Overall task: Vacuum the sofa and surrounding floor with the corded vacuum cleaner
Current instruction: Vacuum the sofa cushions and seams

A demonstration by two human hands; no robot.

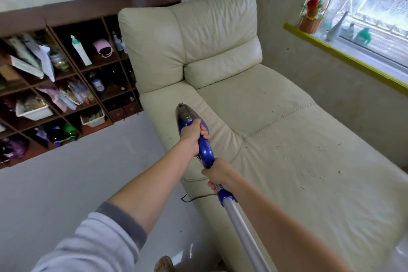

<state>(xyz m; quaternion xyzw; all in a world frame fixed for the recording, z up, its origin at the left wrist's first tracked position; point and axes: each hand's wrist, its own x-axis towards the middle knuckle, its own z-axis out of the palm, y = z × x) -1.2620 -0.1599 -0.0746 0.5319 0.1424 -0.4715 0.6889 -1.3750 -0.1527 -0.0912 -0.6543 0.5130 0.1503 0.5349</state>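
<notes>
Both hands, left hand and right hand, are gripping the blue plastic stick vacuum, best swept slowly toward crumbs along the cream leather sofa seat's far edge.

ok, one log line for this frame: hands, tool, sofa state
left hand: grips vacuum body | right hand: grips its handle end | nozzle over sofa left edge | crumbs on seat

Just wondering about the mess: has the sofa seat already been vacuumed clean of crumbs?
No, pale crumbs lie scattered across the sofa seat, right of the vacuum cleaner.
</notes>
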